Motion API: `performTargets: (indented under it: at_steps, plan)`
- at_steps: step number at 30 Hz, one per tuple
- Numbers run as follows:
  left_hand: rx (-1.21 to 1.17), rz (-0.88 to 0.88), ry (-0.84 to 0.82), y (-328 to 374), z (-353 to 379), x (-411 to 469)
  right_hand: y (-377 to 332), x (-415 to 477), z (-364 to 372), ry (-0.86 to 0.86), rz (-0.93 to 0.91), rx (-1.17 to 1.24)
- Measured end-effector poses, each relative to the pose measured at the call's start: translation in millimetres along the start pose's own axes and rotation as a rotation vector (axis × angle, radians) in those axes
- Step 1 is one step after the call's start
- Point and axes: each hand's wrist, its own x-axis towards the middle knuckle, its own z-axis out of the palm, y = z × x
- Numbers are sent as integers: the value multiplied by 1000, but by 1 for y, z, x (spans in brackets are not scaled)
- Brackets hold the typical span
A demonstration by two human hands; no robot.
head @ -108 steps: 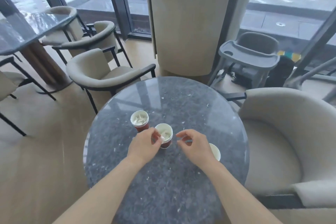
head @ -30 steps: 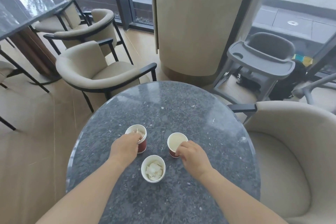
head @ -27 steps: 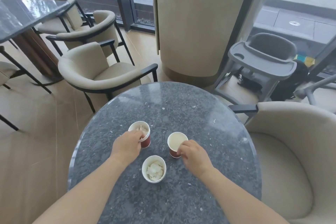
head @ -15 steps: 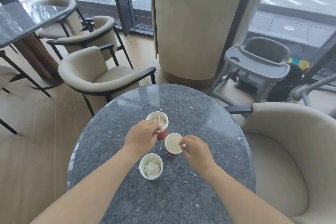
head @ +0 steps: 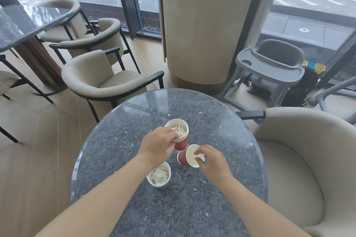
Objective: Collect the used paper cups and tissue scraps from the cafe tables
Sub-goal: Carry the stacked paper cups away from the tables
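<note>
A stack of red paper cups (head: 180, 139) with crumpled tissue inside hangs above the round grey stone table (head: 221, 188); my left hand (head: 157, 145) grips its rim. Just to its right, my right hand (head: 211, 159) holds an empty red cup (head: 187, 156) by the rim, tilted with its mouth toward me. A third cup (head: 159, 175) stuffed with white tissue stands upright on the table under my left wrist.
Beige armchairs stand at the table's far left (head: 100, 81) and right (head: 308, 159). A thick round pillar (head: 202, 25) and a grey high chair (head: 269, 67) are behind the table. Another stone table (head: 23, 23) with chairs is at the far left.
My left hand has lifted the cup stack and carried it right, toward the other cup. My right hand has tipped its empty cup over and raised it off the table.
</note>
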Motion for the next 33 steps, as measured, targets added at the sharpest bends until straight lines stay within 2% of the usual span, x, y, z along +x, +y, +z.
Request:
performTargets:
  at_steps: [14, 21, 33]
  plan:
    - [23, -83, 22, -16, -14, -7, -9, 18, 21, -251, -104, -164]
    - [-2, -103, 82, -18, -19, -9, -12, 22, 23, -212, -105, -133]
    - [20, -25, -22, -5, 5, -1, 1, 13, 5, -132, -20, -81]
